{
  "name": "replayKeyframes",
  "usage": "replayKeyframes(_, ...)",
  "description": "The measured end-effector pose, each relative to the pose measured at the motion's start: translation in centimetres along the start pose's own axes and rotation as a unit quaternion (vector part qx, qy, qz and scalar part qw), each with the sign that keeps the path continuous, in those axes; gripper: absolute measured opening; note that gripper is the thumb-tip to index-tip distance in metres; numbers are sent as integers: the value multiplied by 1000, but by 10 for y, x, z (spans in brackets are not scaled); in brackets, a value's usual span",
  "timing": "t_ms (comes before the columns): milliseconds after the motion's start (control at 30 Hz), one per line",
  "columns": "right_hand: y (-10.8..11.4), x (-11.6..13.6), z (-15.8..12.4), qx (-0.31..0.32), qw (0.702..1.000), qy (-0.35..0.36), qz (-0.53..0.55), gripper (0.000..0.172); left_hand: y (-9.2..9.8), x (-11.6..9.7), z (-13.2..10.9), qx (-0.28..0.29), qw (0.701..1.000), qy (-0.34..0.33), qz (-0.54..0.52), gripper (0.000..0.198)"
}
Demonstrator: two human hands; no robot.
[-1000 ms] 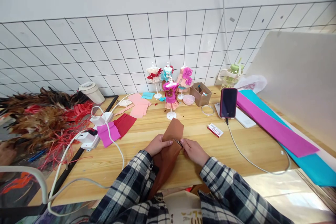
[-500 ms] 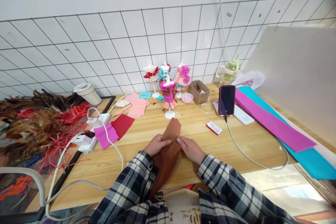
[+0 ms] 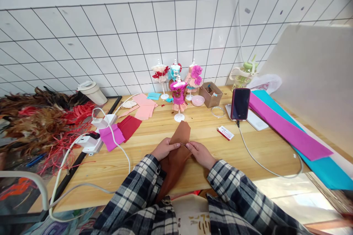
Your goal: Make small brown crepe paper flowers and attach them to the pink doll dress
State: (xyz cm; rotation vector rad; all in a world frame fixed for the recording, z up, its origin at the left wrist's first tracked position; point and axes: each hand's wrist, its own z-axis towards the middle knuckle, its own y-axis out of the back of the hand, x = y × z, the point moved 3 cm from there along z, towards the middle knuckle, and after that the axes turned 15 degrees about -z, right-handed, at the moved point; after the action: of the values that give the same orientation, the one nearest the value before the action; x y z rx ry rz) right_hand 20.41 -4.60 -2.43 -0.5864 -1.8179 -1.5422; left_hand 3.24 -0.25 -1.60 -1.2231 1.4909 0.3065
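Note:
A long strip of brown crepe paper (image 3: 176,169) runs from my lap over the table edge, its flat end pointing away from me. My left hand (image 3: 164,149) grips its left side, thumb on top and fingers curled underneath. On the right side, my right hand (image 3: 202,155) pinches the paper between thumb and forefinger. A thin wire-like strand (image 3: 183,144) crosses the strip between my thumbs; what it is made of I cannot tell. Just beyond the strip stands a small dress form (image 3: 178,93) in a magenta paper dress.
Further dress forms (image 3: 174,71) stand behind, beside a pink bowl (image 3: 198,100) and a cardboard box (image 3: 211,95). A propped phone (image 3: 240,104) trails a cable at right. Left are red paper (image 3: 129,128), a power strip (image 3: 92,147) with looping cords and feathers (image 3: 35,121).
The camera view has tilted and shifted slightly. Both hands keep their hold on the brown paper, with only a slight shift of the fingers.

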Motion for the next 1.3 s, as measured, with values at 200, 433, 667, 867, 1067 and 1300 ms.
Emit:
replayKeyframes(200,-2,-2,-1,5,1000,2,20,45,0,3,0,13,1000,4,-11,37)
replayKeyframes(433,2,-1,-1,3,999,16,44,46,3,3,1,12,1000,0,-13,36)
replayKeyframes(667,2,-3,1,25,999,13,32,48,2,-1,-1,15,1000,-3,-1,38)
replayKeyframes(867,0,-2,-1,25,999,18,22,50,3,1,1,22,999,0,41,42)
replayKeyframes(1067,-1,5,1,-10,1000,25,-15,46,3,1,3,19,998,-6,64,40)
replayKeyframes(1300,-4,4,1,-23,1000,14,-13,43,-1,-1,1,26,998,-22,49,40)
